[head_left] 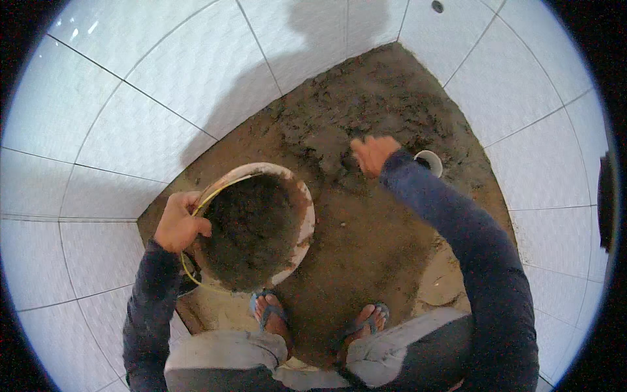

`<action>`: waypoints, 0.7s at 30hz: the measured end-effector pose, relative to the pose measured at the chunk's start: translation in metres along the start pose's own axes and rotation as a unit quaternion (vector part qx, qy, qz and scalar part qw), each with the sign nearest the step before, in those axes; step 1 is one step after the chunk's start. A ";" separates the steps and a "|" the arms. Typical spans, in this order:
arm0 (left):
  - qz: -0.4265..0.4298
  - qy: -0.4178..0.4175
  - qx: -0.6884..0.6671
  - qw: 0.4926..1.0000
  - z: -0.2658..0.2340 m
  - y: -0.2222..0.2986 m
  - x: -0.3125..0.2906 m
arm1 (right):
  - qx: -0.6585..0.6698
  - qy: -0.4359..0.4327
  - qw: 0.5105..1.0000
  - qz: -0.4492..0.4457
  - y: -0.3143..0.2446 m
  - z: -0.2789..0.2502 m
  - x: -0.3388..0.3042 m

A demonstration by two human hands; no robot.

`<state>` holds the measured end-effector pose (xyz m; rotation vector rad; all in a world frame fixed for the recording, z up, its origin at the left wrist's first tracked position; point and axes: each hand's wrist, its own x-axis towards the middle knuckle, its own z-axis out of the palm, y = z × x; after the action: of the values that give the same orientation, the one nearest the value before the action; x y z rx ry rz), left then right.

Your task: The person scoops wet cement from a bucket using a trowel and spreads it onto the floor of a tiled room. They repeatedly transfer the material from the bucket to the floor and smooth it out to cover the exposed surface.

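Observation:
My left hand (178, 222) is closed on the left rim of a pale round bucket (302, 225), its thumb over the edge. The bucket is tilted and holds dark wet mortar (248, 228); a thin yellow handle (199, 277) loops along its left side. My right hand (375, 155), slightly blurred, hangs over rough dark mortar (366, 98) spread on the floor at the far corner. Its fingers look curled; what they hold, if anything, I cannot make out. Just right of that wrist, a white pipe end (429, 163) stands up from the mortar, partly behind my sleeve.
White tiled walls (196, 59) meet at the far corner and rise on both sides. A drain-like dark hole (437, 6) is high on the right wall. My sandalled feet (271, 313) stand on brown floor (366, 248). A dark object (604, 202) is at the right edge.

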<state>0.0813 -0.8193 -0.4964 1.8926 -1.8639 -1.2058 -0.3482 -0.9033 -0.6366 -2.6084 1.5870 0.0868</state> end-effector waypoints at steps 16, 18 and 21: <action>-0.013 0.061 -0.189 0.980 -0.021 -0.039 0.009 | 0.591 -0.040 0.713 0.375 -0.080 0.053 0.111; 0.000 0.051 -0.213 0.976 -0.011 -0.026 0.017 | 0.583 -0.031 0.728 0.361 -0.071 0.094 0.140; 0.015 0.069 -0.163 0.984 -0.011 -0.031 0.016 | 0.647 -0.046 0.660 0.380 -0.087 0.114 0.171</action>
<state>0.1088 -0.8326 -0.5163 1.7163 -1.5125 -1.2457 -0.1930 -1.0032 -0.7624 -0.7818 1.5864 -0.6070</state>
